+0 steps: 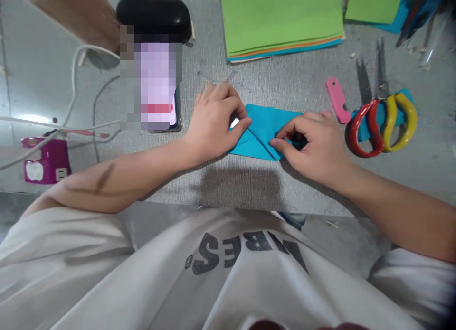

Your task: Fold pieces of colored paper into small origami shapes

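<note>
A piece of blue paper with diagonal folds lies on the grey table in front of me. At its left end my left hand is closed, thumb and index finger pinching the paper's edge. My right hand grips the right part of the same paper between thumb and index finger, at a folded flap. Parts of both ends of the paper are hidden beneath my fingers.
Scissors with red and yellow handles and a pink cutter lie right. Coloured paper sheets are stacked at the back. A blurred phone, a black case, white cable and purple plug adapter are left.
</note>
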A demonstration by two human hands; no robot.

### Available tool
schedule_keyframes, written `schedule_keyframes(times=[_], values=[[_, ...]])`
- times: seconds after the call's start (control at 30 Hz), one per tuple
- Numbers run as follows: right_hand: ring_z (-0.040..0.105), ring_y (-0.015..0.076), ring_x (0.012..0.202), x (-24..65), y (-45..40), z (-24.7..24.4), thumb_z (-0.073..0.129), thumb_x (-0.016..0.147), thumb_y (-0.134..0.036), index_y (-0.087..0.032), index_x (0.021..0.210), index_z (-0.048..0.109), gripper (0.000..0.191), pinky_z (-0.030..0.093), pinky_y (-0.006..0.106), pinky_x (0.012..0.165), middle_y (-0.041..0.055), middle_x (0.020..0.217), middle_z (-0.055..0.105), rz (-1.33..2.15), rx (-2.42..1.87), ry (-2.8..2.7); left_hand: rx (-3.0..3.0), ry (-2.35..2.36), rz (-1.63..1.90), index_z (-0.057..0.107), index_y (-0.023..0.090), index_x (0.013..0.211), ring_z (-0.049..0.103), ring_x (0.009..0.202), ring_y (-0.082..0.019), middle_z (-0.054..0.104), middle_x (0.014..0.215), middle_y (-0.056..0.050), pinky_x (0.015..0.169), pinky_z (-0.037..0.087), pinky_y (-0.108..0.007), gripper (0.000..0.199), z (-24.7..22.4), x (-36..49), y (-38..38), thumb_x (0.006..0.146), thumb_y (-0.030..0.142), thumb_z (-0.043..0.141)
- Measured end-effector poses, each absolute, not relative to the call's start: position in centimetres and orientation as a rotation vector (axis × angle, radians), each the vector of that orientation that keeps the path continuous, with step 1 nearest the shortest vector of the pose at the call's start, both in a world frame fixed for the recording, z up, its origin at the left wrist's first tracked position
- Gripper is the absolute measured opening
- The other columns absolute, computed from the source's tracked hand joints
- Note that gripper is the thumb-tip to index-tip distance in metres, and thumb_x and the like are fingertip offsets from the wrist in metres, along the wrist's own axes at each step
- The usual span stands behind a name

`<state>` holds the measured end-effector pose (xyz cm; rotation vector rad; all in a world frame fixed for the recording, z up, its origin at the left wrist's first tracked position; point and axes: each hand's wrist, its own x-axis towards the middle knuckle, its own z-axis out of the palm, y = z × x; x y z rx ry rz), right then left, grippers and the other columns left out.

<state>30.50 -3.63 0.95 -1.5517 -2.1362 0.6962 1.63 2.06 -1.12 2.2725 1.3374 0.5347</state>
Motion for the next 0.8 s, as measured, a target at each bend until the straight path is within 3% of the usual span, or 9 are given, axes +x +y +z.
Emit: schedule_keyframes(times=[0.37,0.57,0.8], values=[[0.081,0.0450,0.113,30.1,-4.2,1.8,0.089,0.104,-0.040,-0.031,0.112,0.079,0.016,0.049,0.071,0.115,0.0104,0.104,0.088,0.733,-1.576,-2.188,2.289,1.346,0.555,0.077,0.030,0.113,0.069,0.135,-0.039,0.078,0.138,-0.012,0.119,0.059,-0.069,0.017,-1.3,1.5,2.1,0.122,0.044,0.075],[0.079,0.0436,0.109,30.6,-4.1,2.2,0.096,0.094,-0.045,-0.031,0.115,0.079,0.030,0.053,0.071,0.114,0.0092,0.106,0.087,0.804,-1.567,-2.183,2.347,1.281,0.542,0.078,0.031,0.124,0.066,0.134,-0.039,0.076,0.142,-0.013,0.118,0.059,-0.074,0.020,-1.6,0.9,2.1,0.126,0.048,0.068],[0.080,0.0422,0.106,31.1,-3.7,1.8,0.095,0.099,-0.046,-0.036,0.122,0.082,0.028,0.052,0.069,0.113,0.0064,0.105,0.086,0.820,-1.587,-2.213,2.364,1.333,0.617,0.073,0.031,0.134,0.060,0.133,-0.036,0.075,0.138,-0.011,0.118,0.054,-0.070,0.023,-2.4,1.1,2.3,0.130,0.048,0.057]])
